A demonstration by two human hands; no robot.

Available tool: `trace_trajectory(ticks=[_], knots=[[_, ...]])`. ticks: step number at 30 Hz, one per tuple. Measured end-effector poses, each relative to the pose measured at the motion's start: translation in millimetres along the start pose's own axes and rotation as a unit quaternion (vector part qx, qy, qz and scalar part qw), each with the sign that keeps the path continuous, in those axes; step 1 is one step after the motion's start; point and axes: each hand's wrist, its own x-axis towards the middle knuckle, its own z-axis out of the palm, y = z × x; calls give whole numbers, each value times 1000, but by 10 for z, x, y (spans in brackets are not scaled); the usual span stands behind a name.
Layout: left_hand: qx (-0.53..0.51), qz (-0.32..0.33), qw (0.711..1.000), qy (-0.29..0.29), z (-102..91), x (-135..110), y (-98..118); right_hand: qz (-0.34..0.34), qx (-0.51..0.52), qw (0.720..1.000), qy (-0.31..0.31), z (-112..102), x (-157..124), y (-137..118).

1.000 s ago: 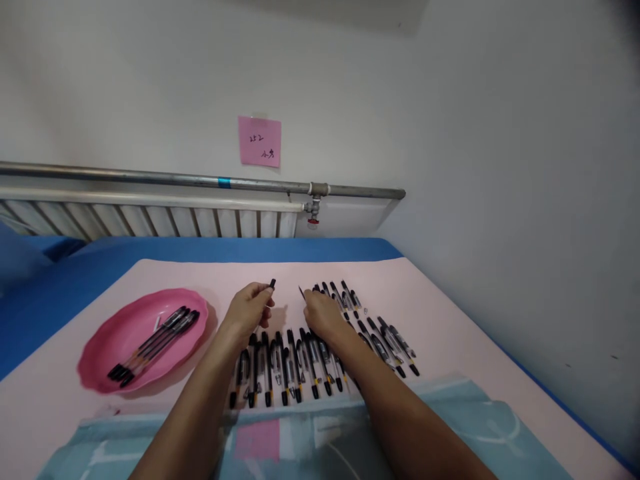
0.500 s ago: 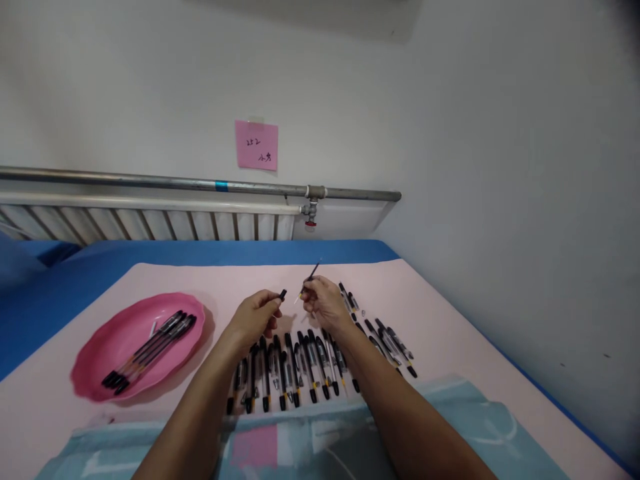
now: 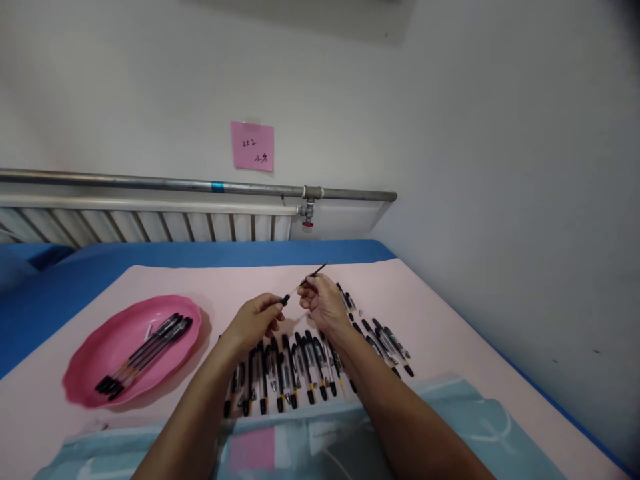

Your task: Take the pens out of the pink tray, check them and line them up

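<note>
My left hand (image 3: 255, 321) pinches a small black pen end piece (image 3: 285, 300) between thumb and fingertips. In my right hand (image 3: 324, 308) is a thin pen refill (image 3: 320, 269), dark toward its upper right end, with a yellow band and a clear end at the lower left. That clear end meets or almost meets the black piece; contact is too small to make out. Below both hands lies a row of pen parts (image 3: 263, 377): clear barrels with black ends, black caps and small metallic tips. My right forearm hides some of them.
A pink scalloped plate (image 3: 80, 360) at the left holds several pens (image 3: 150, 353) and a small white stick. More pen parts (image 3: 383, 340) lie right of my right arm. A teal patterned cloth (image 3: 450, 413) covers the near edge. Walls stand behind and at the right.
The refill has tilted flatter, and its clear end has come up to the black piece. My hands have drawn slightly closer together. The whole view has shifted a little.
</note>
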Motion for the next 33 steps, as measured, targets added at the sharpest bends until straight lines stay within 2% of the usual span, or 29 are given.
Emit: trace_trajectory(ticks=[6,12,20,23,26,28,33], knots=[[8,-2,1000,-10,-14,1,-16,-49,-63,996,-37,16,-39,-71],[58,6,998,-12,-42,-3,-23,-113,-182,972,-102,23,-120,-146],[68,14,998,-3,-48,17,-38,-121,-175,972,-98,43,-143,-147],[64,10,998,2,-51,29,-37,-94,-172,977,-87,33,-109,-129],[50,17,999,7,-53,31,-44,-41,-131,989,-55,7,-57,-85],[41,20,999,5,-52,28,-53,-4,-120,991,-54,-8,-37,-48],[21,22,1000,4,-48,26,-54,76,-208,962,-157,-15,-53,-25]])
